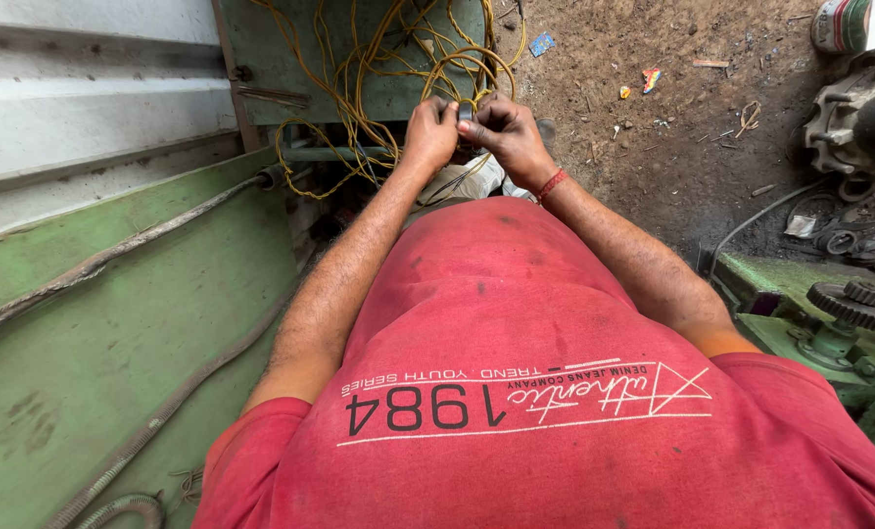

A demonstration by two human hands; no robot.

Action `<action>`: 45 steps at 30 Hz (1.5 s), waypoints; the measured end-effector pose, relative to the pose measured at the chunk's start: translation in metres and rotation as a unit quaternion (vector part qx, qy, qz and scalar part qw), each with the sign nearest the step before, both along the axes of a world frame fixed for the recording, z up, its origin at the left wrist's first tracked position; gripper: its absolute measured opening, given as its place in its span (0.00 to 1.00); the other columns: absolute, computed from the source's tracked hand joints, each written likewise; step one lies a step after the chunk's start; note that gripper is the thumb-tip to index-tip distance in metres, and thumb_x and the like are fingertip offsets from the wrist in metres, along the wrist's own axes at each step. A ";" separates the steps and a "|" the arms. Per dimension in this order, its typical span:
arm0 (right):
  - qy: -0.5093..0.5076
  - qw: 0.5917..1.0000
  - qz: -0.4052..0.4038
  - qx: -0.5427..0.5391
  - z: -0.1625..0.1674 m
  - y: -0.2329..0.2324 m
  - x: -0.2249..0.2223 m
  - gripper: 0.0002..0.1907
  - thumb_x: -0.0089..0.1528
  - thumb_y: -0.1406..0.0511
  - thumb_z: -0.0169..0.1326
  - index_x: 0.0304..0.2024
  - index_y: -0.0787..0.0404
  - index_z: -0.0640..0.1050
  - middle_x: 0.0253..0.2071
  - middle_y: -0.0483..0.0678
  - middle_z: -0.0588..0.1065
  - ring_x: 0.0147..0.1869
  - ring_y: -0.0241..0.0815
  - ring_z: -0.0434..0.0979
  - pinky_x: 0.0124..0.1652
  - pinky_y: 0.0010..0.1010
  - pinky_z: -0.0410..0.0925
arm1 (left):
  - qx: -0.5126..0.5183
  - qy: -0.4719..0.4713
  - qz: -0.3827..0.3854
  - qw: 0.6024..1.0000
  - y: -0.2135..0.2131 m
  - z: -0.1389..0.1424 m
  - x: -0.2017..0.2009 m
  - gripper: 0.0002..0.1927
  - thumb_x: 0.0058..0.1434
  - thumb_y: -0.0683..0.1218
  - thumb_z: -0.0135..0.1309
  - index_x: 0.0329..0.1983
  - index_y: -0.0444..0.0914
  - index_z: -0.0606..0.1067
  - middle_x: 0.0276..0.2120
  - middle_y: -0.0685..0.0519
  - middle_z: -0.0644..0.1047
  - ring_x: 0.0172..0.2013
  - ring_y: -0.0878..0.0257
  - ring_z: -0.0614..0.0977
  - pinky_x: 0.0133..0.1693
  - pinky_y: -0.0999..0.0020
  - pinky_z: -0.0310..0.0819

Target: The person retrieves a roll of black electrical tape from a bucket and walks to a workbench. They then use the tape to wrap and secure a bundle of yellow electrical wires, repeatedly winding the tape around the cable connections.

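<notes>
My left hand [429, 129] and my right hand [508, 135] meet in front of me, fingers pinched together on a small dark piece [466, 115] at the end of the yellow wires [378, 69]. The wires hang in a tangled bunch against a green metal panel [271, 49] just beyond my hands. A red thread band sits on my right wrist. My red shirt fills the lower part of the view and hides what is below the hands.
A green machine body [114, 323] with a corded hose [104, 257] runs along my left. To the right are green machine parts with a dark gear [863, 306] and a grey casting [863, 113]. Dirt ground [672, 108] with scraps lies ahead on the right.
</notes>
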State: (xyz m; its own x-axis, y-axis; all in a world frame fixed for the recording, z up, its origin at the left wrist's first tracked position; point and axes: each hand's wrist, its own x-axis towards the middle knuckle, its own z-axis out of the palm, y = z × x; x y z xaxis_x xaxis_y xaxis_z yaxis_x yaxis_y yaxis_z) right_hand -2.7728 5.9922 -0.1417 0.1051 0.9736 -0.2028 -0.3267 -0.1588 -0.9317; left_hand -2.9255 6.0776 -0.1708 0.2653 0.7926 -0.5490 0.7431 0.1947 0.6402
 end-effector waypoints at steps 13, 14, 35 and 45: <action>0.107 0.973 0.014 -0.202 0.011 0.012 0.006 0.15 0.66 0.58 0.62 0.34 0.64 0.81 0.27 0.43 0.78 0.27 0.31 0.77 0.29 0.24 0.72 | 0.223 -0.086 -0.059 0.969 -0.013 0.017 0.005 0.07 0.69 0.43 0.51 0.39 0.32 0.71 0.35 0.39 0.78 0.40 0.39 0.80 0.41 0.46 0.72; 0.088 0.980 -0.001 -0.178 0.010 0.011 0.003 0.15 0.66 0.59 0.63 0.34 0.65 0.81 0.28 0.44 0.78 0.29 0.31 0.78 0.29 0.25 0.73 | 0.223 -0.090 -0.058 0.969 -0.014 0.014 0.006 0.08 0.69 0.43 0.51 0.39 0.32 0.70 0.36 0.39 0.77 0.40 0.39 0.80 0.41 0.46 0.72; -0.068 0.997 0.031 0.031 0.024 -0.026 0.010 0.08 0.68 0.67 0.63 0.43 0.68 0.81 0.45 0.45 0.73 0.49 0.37 0.81 0.49 0.28 0.78 | -0.047 -0.200 0.176 0.963 0.020 -0.025 -0.049 0.17 0.69 0.52 0.47 0.46 0.33 0.74 0.36 0.49 0.81 0.32 0.62 0.86 0.25 0.67 0.86; 0.169 0.974 -0.025 -0.149 0.003 -0.028 0.024 0.08 0.65 0.71 0.62 0.45 0.65 0.77 0.46 0.49 0.81 0.51 0.38 0.84 0.56 0.35 0.76 | -0.203 -0.253 0.116 0.939 0.009 -0.001 -0.037 0.08 0.64 0.41 0.55 0.44 0.33 0.78 0.35 0.52 0.82 0.33 0.67 0.82 0.39 0.72 0.81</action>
State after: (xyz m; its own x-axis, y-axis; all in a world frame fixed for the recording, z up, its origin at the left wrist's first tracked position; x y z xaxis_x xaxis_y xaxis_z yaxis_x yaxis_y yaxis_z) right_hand -2.7489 5.9637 -0.1388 0.0292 0.8615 -0.5069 -0.6219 -0.3813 -0.6840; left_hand -2.9626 6.0868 -0.1717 0.4199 0.6136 -0.6687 0.2720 0.6179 0.7377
